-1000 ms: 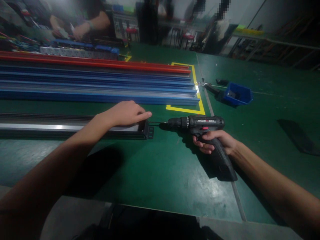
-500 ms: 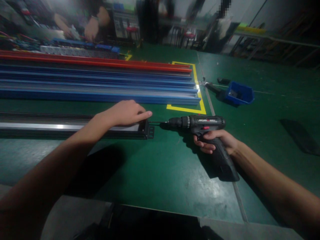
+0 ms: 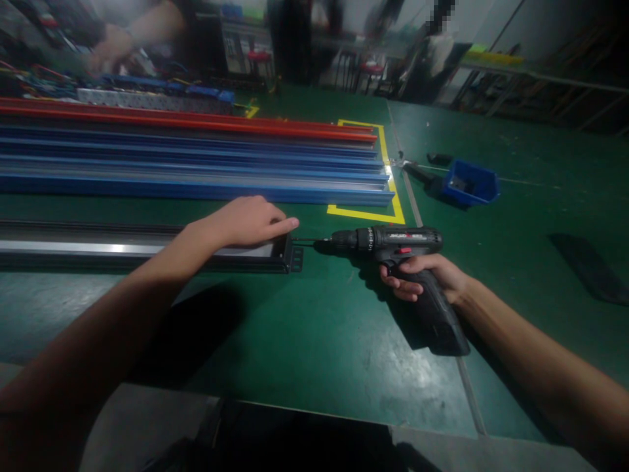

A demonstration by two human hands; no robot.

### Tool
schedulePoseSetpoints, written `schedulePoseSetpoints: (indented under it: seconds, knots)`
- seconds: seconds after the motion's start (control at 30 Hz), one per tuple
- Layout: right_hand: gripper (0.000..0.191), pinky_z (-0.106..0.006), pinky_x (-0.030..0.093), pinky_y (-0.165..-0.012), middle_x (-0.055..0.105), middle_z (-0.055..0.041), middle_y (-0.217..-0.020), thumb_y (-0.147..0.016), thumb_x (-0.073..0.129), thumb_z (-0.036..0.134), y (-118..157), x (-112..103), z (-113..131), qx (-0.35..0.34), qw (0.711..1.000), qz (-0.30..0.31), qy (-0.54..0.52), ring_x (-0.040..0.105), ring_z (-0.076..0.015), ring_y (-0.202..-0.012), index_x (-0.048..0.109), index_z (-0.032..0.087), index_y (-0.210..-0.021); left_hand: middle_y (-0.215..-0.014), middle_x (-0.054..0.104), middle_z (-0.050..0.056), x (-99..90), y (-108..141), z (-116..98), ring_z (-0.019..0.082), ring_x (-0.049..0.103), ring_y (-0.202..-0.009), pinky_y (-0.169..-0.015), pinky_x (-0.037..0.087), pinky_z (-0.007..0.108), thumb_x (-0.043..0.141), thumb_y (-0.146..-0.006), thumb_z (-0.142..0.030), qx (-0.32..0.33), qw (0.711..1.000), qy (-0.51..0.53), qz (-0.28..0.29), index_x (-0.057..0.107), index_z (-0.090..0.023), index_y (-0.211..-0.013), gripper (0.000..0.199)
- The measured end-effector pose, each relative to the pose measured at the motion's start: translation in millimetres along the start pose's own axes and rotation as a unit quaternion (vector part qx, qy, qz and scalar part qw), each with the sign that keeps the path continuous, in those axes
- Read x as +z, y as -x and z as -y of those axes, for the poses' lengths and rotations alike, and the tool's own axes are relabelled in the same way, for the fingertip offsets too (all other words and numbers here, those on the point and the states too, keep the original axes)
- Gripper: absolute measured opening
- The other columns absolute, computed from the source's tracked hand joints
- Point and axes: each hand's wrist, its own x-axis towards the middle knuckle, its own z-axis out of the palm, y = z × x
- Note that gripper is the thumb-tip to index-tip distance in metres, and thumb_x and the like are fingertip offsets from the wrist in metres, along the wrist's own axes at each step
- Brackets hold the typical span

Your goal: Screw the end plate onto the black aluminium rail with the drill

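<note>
A black cordless drill lies level in my right hand, fingers wrapped round its grip near the trigger. Its long thin bit points left and meets the black end cap of a long black metal profile. Over that end of the profile lies my left hand, holding it from above; the thumb reaches to the end cap and the other fingers are mostly hidden. A small slotted tab sticks out from the cap just below the bit.
Several blue profiles and red ones lie behind, ending inside yellow tape. A blue bin and a dark-handled tool are at the back right. Across the table, a co-worker's hand is over wires.
My hands, the drill and the black profile stay practically where they were. The co-worker's hands have shifted left and are blurred.
</note>
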Motion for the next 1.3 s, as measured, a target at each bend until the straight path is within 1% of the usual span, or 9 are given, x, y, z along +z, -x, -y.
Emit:
schedulePoseSetpoints:
  seconds: [0.23, 0.4, 0.6, 0.7, 0.97, 1.2, 1.3]
  knots:
    - [0.025, -0.019, 0.054, -0.055, 0.068, -0.0079, -0.083, -0.086, 0.072, 0.017, -0.6, 0.1, -0.6, -0.004, 1.0, 0.002, -0.004, 0.049, -0.0048, -0.052, 0.075, 0.001, -0.105, -0.078, 0.074, 0.007, -1.4, 1.0, -2.2, 0.021, 0.059, -0.069, -0.063, 0.033, 0.032, 0.023, -0.101, -0.072, -0.004, 1.0, -0.006, 0.008, 0.075, -0.023, -0.077, 0.076]
    - [0.025, -0.019, 0.054, -0.055, 0.068, -0.0081, -0.084, -0.086, 0.071, 0.017, 0.0, 0.0, -0.5, -0.003, 1.0, 0.001, -0.004, 0.049, -0.0047, -0.052, 0.075, 0.002, -0.106, -0.084, 0.076, 0.007, -1.8, 0.4, -2.6, 0.023, 0.063, -0.073, -0.064, 0.034, 0.032, 0.022, -0.102, -0.071, -0.009, 1.0, -0.021, 0.011, 0.078, -0.022, -0.085, 0.076]
    - [0.025, -0.019, 0.054, -0.055, 0.068, -0.0078, -0.084, -0.086, 0.07, 0.017, -0.3, -0.1, -1.0, -0.005, 1.0, 0.002, -0.004, 0.048, -0.0049, -0.051, 0.075, 0.002, -0.106, -0.077, 0.073, 0.006, -3.0, 1.6, -3.3, 0.021, 0.06, -0.069, -0.062, 0.034, 0.032, 0.023, -0.101, -0.072, -0.004, 1.0, -0.004, 0.009, 0.073, -0.022, -0.075, 0.075]
    - [0.025, -0.019, 0.055, -0.055, 0.068, -0.008, -0.084, -0.087, 0.07, 0.017, -0.3, -0.5, -1.1, -0.008, 1.0, 0.005, -0.002, 0.048, -0.0047, -0.051, 0.075, 0.002, -0.106, -0.076, 0.072, 0.006, -3.2, 2.2, -3.8, 0.02, 0.059, -0.068, -0.062, 0.033, 0.032, 0.023, -0.101, -0.072, -0.006, 1.0, 0.0, 0.009, 0.072, -0.022, -0.074, 0.075]
    - [0.025, -0.019, 0.055, -0.056, 0.069, -0.0083, -0.085, -0.088, 0.069, 0.016, -0.6, -2.1, -1.3, -0.009, 1.0, 0.01, -0.005, 0.048, -0.0045, -0.052, 0.075, 0.002, -0.107, -0.077, 0.073, 0.006, -1.8, 1.1, -3.3, 0.02, 0.058, -0.066, -0.063, 0.032, 0.032, 0.024, -0.1, -0.072, -0.009, 1.0, -0.003, 0.003, 0.076, -0.023, -0.078, 0.075]
    - [0.025, -0.019, 0.055, -0.055, 0.069, -0.0085, -0.084, -0.087, 0.07, 0.016, -0.7, -0.2, -1.0, -0.009, 1.0, 0.003, -0.005, 0.049, -0.0047, -0.051, 0.075, 0.001, -0.106, -0.078, 0.073, 0.006, -1.7, 0.8, -2.1, 0.02, 0.06, -0.068, -0.063, 0.034, 0.032, 0.023, -0.101, -0.072, -0.006, 1.0, -0.004, 0.01, 0.075, -0.022, -0.079, 0.075]
    - [0.025, -0.019, 0.055, -0.055, 0.069, -0.0087, -0.084, -0.086, 0.07, 0.016, -0.4, 0.1, -1.0, -0.007, 1.0, -0.001, -0.007, 0.048, -0.0046, -0.051, 0.075, 0.001, -0.106, -0.077, 0.073, 0.007, -0.9, 0.4, -1.5, 0.02, 0.059, -0.067, -0.062, 0.033, 0.032, 0.023, -0.101, -0.072, -0.005, 1.0, -0.011, 0.007, 0.075, -0.022, -0.079, 0.076]
